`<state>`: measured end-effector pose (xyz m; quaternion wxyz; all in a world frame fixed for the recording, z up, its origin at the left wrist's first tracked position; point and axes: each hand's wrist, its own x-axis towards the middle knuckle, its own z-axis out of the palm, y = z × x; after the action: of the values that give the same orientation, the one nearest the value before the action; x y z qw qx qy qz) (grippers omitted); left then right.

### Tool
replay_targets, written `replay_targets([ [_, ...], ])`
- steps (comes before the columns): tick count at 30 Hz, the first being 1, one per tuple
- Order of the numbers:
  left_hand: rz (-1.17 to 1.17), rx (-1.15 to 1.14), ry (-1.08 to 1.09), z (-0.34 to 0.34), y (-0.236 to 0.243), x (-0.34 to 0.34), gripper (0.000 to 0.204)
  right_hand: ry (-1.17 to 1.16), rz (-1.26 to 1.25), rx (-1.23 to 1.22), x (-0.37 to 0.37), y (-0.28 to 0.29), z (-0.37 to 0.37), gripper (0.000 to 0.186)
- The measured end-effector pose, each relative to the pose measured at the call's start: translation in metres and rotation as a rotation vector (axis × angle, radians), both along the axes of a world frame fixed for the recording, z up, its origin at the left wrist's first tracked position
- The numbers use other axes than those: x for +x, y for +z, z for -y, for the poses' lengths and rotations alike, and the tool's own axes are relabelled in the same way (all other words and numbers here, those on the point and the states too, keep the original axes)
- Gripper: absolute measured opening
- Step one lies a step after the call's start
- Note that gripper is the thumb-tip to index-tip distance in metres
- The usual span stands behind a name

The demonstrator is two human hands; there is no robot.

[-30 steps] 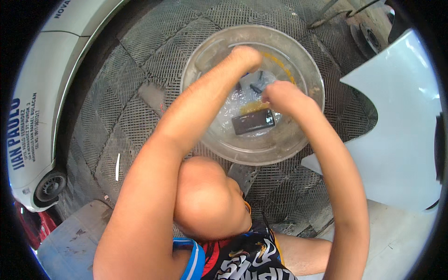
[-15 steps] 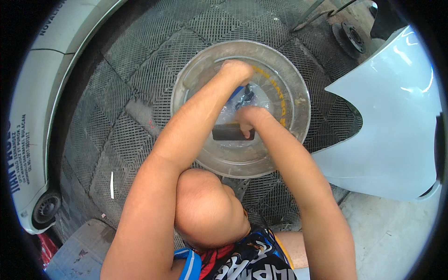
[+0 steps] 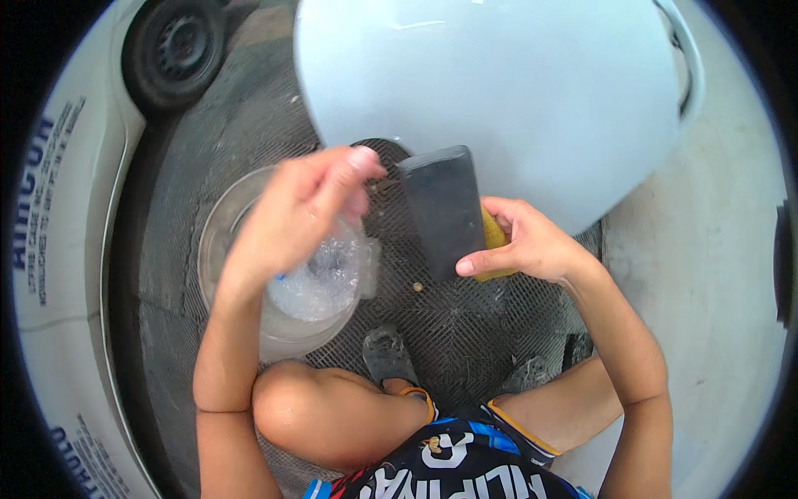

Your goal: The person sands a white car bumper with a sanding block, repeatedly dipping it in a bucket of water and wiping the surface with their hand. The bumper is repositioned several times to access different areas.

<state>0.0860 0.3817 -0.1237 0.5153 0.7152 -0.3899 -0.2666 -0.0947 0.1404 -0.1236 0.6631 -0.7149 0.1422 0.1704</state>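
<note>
My right hand [image 3: 499, 249] is closed on a dark rectangular block [image 3: 436, 208], with a yellow sponge [image 3: 495, 241] against its back, held up beside a pale car body panel [image 3: 499, 75]. My left hand [image 3: 320, 195] is raised over a round basin [image 3: 218, 233], blurred, its fingers loosely bent and apart with nothing seen in them. Foamy water [image 3: 320, 287] fills the basin's middle, and a small blue item shows there, partly hidden by my left wrist.
A white vehicle [image 3: 58, 208] runs along the left, with a wheel [image 3: 179, 46] at the upper left. My knees and sandalled foot [image 3: 386, 358] are low on the grid-tiled floor [image 3: 449, 333]. A pale surface [image 3: 706, 291] lies at the right.
Both hands have come up out of the basin. My right hand has taken out the dark block and the sponge. The view has turned, so the basin sits left and the panel ahead.
</note>
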Motion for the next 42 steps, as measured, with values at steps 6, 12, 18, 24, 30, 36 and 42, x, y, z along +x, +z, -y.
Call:
replay_targets([
  [6,0.203,0.050,-0.145,0.116,-0.001,-0.111,0.062,-0.217,0.201,0.166,-0.087,-0.055,0.038,0.065],
  [12,-0.062,-0.062,-0.043,0.167,0.005,-0.147,0.042,-0.436,0.254,0.213,-0.143,-0.069,0.080,0.054],
  [18,-0.298,-0.121,0.076,0.208,0.009,-0.191,0.048,-0.681,0.300,0.736,-0.165,-0.068,0.123,0.047],
  [24,-0.439,0.078,0.029,0.245,-0.026,-0.212,0.047,-0.632,0.296,0.876,-0.185,-0.069,0.146,0.047],
  [30,-0.578,0.109,-0.020,0.246,-0.045,-0.205,0.040,-0.645,0.263,0.690,-0.194,-0.071,0.154,0.048],
  [36,-0.406,0.111,-0.054,0.234,-0.049,-0.201,0.041,-0.759,0.251,0.303,-0.192,-0.072,0.158,0.051],
  [42,-0.343,0.149,-0.062,0.223,-0.049,-0.196,0.057,-0.731,0.270,0.319,-0.189,-0.067,0.148,0.049],
])
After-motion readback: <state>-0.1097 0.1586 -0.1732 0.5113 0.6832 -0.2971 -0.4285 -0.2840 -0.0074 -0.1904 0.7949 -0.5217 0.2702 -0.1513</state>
